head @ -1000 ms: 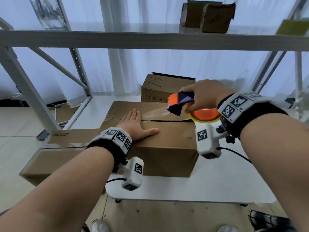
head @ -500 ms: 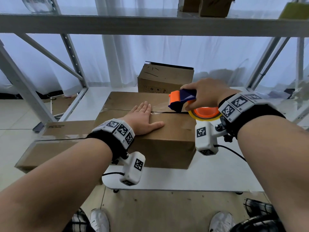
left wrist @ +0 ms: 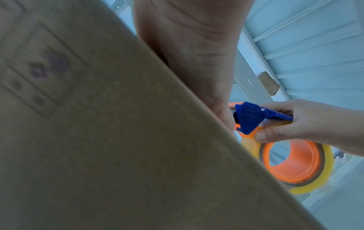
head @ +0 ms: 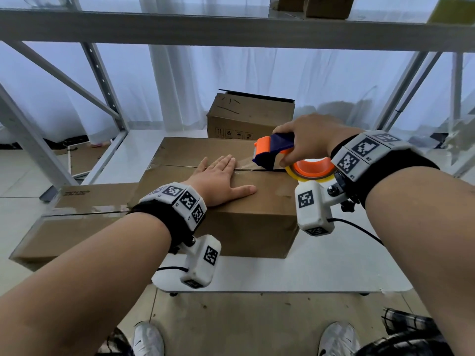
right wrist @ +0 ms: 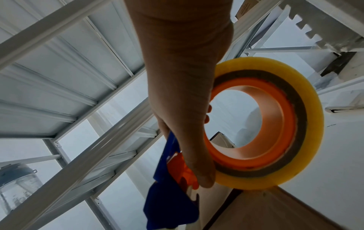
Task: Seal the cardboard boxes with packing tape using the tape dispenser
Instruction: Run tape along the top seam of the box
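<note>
A brown cardboard box (head: 246, 219) stands on the white table (head: 321, 273) in front of me. My left hand (head: 221, 178) lies flat on its top, fingers straight, fingertips at the centre seam. My right hand (head: 308, 140) grips a blue and orange tape dispenser (head: 275, 150) with a yellowish tape roll (head: 312, 170), held over the right part of the seam. Clear tape runs from the dispenser head along the seam toward my left fingers. The left wrist view shows the box side (left wrist: 118, 140) and the dispenser (left wrist: 248, 119); the right wrist view shows the tape roll (right wrist: 275, 124).
A smaller cardboard box (head: 249, 116) stands behind the main one. Another long box (head: 72, 227) lies to the left, lower down. Metal shelf beams (head: 231, 29) cross overhead with boxes on top. My shoes (head: 149, 340) show below the table edge.
The left hand slid a little to the right along the seam, and the dispenser stays over the right end of the box. The head camera tilted downward.
</note>
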Demonstrator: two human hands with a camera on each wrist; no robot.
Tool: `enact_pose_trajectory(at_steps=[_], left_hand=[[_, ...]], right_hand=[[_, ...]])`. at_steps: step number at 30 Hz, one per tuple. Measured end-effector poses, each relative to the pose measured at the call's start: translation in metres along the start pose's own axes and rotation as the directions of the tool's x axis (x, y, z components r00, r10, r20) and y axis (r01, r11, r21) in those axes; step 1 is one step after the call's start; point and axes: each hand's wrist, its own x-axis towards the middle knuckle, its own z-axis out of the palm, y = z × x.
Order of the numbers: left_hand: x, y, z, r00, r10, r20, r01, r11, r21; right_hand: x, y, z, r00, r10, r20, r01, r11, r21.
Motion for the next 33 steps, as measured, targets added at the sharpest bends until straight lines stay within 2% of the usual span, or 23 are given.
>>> enact_pose_trajectory(at_steps=[10,13,17,22,25,33], left_hand=[[-0.018,-0.04,-0.007,0.998,-0.036,0.059,0.034,0.999,0.036],[-0.016,-0.038,-0.011,0.995,-0.062,0.078,0.058,0.997,0.052],[0.004,-0.026,-0.014,0.999,-0.036,0.015,0.036,0.999,0.01],[0.024,-0.023,-0.017,0.998,0.045,-0.037,-0.048,0.996,-0.077],[0.021,-0.022,-0.012,0.996,0.039,-0.078,-0.047,0.992,-0.114],[0.018,-0.022,-0.007,0.993,0.002,-0.115,-0.015,0.993,-0.116]], right_hand=[[0.012,-0.035,-0.001,0.997,-0.044,-0.056,0.043,0.999,-0.011],[0.014,-0.036,0.0,0.998,-0.029,-0.053,0.03,0.999,0.016],[0.014,-0.031,0.002,0.998,-0.025,-0.066,0.027,0.999,0.04],[0.013,-0.034,0.001,0.996,-0.053,-0.067,0.052,0.998,-0.021],[0.012,-0.038,-0.003,0.995,-0.092,-0.033,0.089,0.993,-0.082],[0.009,-0.033,-0.008,0.996,-0.094,-0.009,0.093,0.991,-0.1]])
